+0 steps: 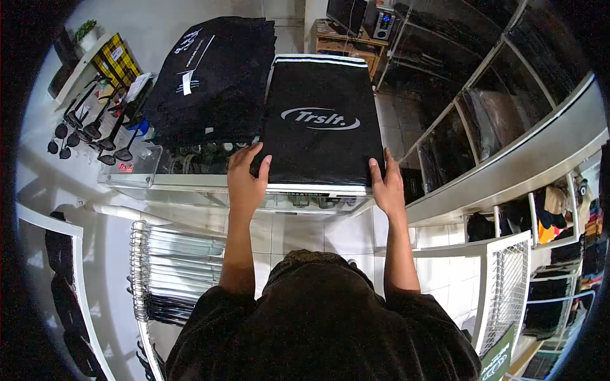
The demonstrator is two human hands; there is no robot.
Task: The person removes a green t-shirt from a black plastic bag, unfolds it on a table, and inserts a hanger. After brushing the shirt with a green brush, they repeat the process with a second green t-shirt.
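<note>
A stack of flat black packages lies on the glass counter (273,198), its top one (318,89) printed "Trslt." in grey with a white strip along the far edge. My left hand (249,174) rests at the stack's near left corner, thumb and fingers apart. At the near right corner is my right hand (387,181), its thumb on the top and its fingers spread along the side. Neither hand is closed round anything. Left of the stack, a pile of black garments (216,82) with white prints and a white tag lies on the same counter.
Sunglasses (95,130) hang on a stand at the counter's left end, near a small sign (125,167). Below it is a rail of hangers (181,267). Shelving (508,114) rises on the right, with a white mesh rack (506,292) nearer me.
</note>
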